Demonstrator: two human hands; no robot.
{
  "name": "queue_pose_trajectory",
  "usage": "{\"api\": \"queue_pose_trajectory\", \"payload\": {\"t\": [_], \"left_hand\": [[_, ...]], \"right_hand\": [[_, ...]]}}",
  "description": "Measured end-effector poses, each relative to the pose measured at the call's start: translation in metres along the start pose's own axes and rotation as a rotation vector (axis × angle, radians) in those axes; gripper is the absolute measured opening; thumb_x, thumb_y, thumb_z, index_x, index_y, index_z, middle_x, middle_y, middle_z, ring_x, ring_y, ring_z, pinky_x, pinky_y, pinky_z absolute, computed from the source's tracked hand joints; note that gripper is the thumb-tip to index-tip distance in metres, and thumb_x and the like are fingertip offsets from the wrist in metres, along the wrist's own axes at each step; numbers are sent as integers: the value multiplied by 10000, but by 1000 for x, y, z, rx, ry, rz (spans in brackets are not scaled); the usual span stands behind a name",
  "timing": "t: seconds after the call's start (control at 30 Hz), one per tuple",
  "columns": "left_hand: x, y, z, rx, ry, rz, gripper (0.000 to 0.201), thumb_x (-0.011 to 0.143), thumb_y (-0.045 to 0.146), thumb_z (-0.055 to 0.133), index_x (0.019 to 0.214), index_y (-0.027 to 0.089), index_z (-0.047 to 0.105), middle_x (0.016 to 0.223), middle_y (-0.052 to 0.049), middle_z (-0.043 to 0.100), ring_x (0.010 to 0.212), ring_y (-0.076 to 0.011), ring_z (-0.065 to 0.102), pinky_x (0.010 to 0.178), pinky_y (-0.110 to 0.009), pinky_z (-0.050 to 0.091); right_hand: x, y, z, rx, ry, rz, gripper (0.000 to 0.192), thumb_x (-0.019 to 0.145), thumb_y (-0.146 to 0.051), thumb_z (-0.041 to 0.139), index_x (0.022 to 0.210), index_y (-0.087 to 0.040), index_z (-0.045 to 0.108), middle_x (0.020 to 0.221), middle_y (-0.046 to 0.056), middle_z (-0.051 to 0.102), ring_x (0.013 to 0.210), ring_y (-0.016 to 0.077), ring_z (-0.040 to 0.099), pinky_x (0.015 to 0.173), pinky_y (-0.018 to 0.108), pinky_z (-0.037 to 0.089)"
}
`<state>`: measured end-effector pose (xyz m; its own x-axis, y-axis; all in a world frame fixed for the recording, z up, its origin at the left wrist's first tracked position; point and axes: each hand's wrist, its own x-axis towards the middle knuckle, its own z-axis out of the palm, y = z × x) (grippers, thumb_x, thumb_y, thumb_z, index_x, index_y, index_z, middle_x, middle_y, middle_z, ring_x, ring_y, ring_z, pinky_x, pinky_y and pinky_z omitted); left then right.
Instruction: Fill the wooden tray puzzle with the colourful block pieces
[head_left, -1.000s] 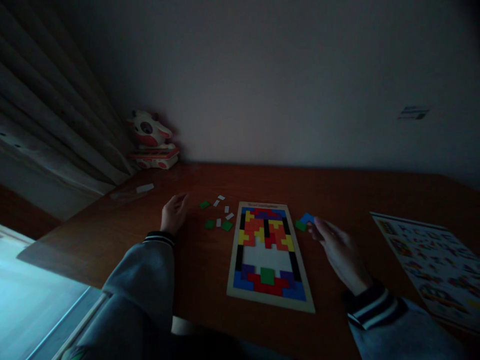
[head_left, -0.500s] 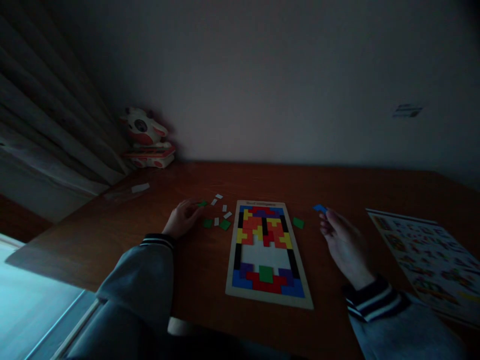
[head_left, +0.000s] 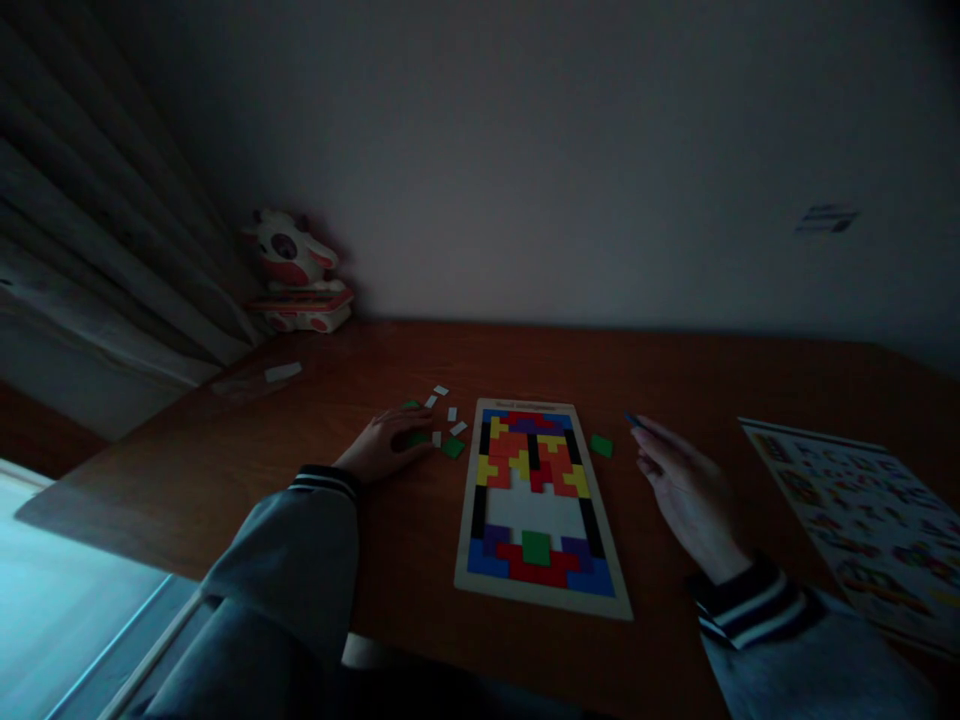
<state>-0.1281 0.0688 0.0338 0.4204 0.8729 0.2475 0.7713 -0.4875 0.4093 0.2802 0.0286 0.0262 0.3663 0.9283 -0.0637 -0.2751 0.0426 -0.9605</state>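
A wooden puzzle board point(head_left: 469, 560) lies on the brown table, filled with coloured blocks except for a bare white patch in its middle. My left hand point(head_left: 386, 447) rests on the table left of the board, its fingers over a green piece point(head_left: 417, 438). Beside it lie another green piece point(head_left: 452, 448) and a few small white pieces point(head_left: 452, 414). My right hand point(head_left: 679, 485) hovers right of the board and pinches a blue piece point(head_left: 632, 420) at its fingertips. A loose green piece point(head_left: 601, 445) sits between that hand and the board.
A printed sheet of coloured patterns point(head_left: 862, 520) lies at the table's right edge. A red and white toy point(head_left: 294, 272) stands in the back left corner by the curtain point(head_left: 97, 230). A small white slip point(head_left: 283, 372) lies near the left edge.
My right hand has lifted the blue piece from beside the green one and drawn it to the right. My left hand has slid right onto the green pieces.
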Motion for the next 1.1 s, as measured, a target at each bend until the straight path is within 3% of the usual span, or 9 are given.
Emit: {"api": "queue_pose_trajectory", "payload": {"t": [0.17,0.3,0.43,0.57,0.7,0.83,1.1], "left_hand": [[-1,1,0,-77,42,2,328,847,457,626,1129,304,688,1254,-18,651,1208,-238,571,1079,-441,424],[-2,2,0,-90,56,6,299,841,439,640,1094,294,707,1240,-25,655,1177,-236,591,1055,-433,449],[-2,4,0,-81,51,11,297,849,450,629,1084,288,708,1237,-27,654,1157,-230,605,1041,-427,466],[-1,4,0,-78,51,21,297,846,449,635,1078,281,710,1236,-33,652,1165,-229,596,1049,-425,461],[-1,3,0,-65,29,7,303,846,460,630,1075,279,714,1237,-39,649,1176,-238,585,1055,-433,455],[-1,2,-1,-57,16,14,290,859,456,620,1071,281,715,1245,-36,642,1173,-233,582,1054,-436,453],[-1,0,1,-58,31,15,274,848,448,632,1053,285,716,1240,-37,644,1165,-234,584,1043,-446,457]], "right_hand": [[-6,-2,2,-212,-60,-39,355,693,-493,781,909,-214,746,919,56,734,838,195,647,741,324,531],[-20,-6,9,-428,-292,-62,372,721,-516,746,967,-238,747,1015,66,742,963,243,663,837,370,534],[-35,-6,14,-587,-530,-80,313,797,-495,676,1005,-268,726,994,44,743,910,229,685,756,338,557],[-44,-5,16,-724,-670,-89,245,809,-476,663,958,-293,727,885,4,748,741,192,687,633,299,552],[-50,-9,20,-816,-750,-196,189,815,-453,663,901,-299,730,866,-1,744,733,179,672,654,285,530],[-50,-11,21,-918,-786,-316,196,836,-456,641,890,-284,717,761,0,693,620,148,598,579,265,471],[-45,-10,18,-910,-833,-374,162,842,-419,639,877,-282,718,827,11,685,679,154,590,616,278,465]]}}
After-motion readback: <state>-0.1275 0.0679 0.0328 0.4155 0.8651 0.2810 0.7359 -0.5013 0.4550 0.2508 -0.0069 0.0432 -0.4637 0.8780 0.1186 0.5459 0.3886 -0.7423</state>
